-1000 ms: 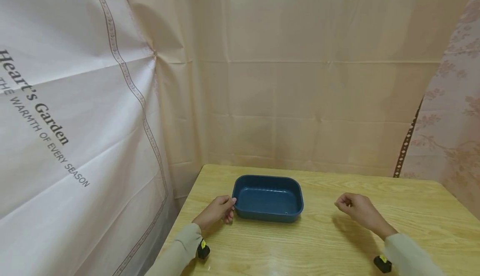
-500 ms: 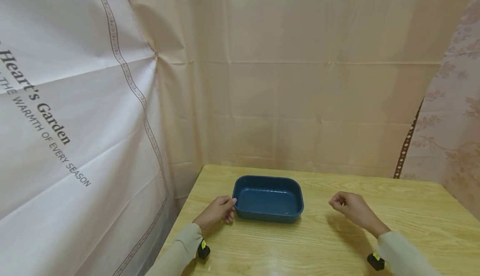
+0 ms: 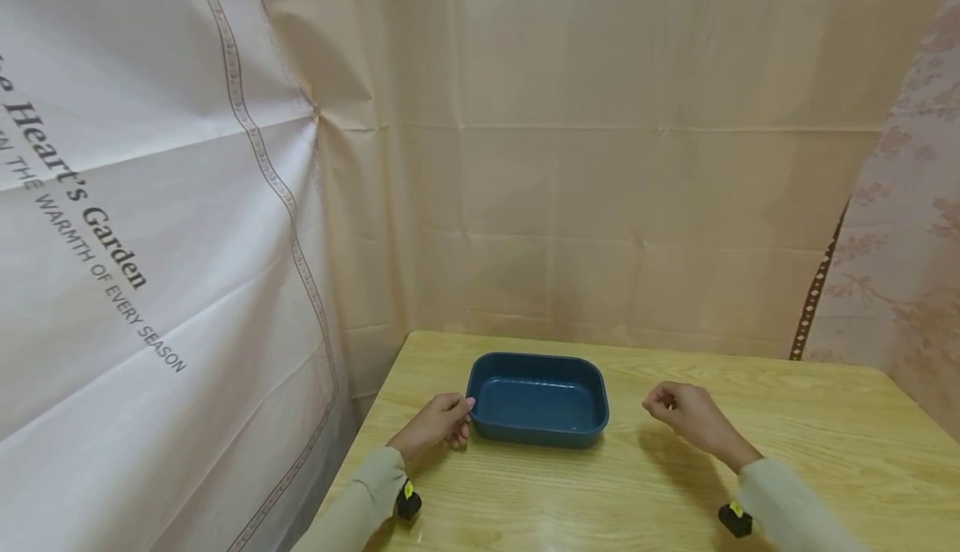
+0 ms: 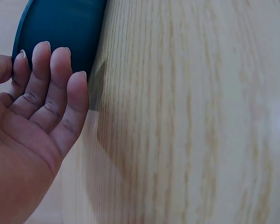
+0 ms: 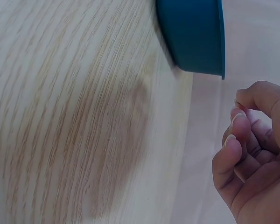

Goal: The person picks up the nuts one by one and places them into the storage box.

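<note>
A dark blue rectangular dish (image 3: pixel 537 435) with rounded corners and an open top stands on the wooden table. My left hand (image 3: pixel 438 423) pinches its left rim between thumb and index finger. In the left wrist view the other fingers of that hand (image 4: pixel 46 107) are bent in front of the dish's outer wall (image 4: pixel 70 28). To the right of the dish, apart from it, my right hand (image 3: pixel 693 419) hovers over the table with its fingers curled. Seen from the right wrist, thumb and index tip of this hand (image 5: pixel 256 154) come together, and nothing shows between them.
The light wood table (image 3: pixel 540 502) reaches back to a beige cloth (image 3: pixel 600 202) hung behind it. A white printed cloth (image 3: pixel 187 243) hangs along the left, a floral one (image 3: pixel 900 243) at the right. A small speck (image 3: pixel 573 429) shows inside the dish's near right corner.
My right hand has moved left, closer to the dish, with its fingers still curled. The left hand keeps its pinch on the rim, and the dish stays in place.
</note>
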Demonstrator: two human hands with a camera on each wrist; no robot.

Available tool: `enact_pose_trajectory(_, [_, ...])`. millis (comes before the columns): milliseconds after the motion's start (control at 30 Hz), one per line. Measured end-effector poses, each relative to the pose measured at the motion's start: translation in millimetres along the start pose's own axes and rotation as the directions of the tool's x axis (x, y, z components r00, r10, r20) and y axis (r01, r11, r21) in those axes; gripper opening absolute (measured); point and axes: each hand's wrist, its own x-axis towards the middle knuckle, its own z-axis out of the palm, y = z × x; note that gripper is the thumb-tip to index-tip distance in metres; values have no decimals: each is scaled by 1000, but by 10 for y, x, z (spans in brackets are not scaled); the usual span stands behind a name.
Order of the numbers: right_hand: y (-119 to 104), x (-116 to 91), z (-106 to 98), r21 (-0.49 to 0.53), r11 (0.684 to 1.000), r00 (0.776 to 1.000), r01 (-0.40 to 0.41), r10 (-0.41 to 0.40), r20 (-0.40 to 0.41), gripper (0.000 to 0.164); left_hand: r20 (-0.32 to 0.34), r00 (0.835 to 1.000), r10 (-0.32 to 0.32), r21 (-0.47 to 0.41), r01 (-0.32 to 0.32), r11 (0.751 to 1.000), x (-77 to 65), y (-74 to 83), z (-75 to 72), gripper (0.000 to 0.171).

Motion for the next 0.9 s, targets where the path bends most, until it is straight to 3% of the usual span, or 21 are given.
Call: enact_pose_trajectory(900, [-183,220,232,81,997,1000,2,-4,20,16,4,1000,-10,-2,10,1000,7,-22,-3,46])
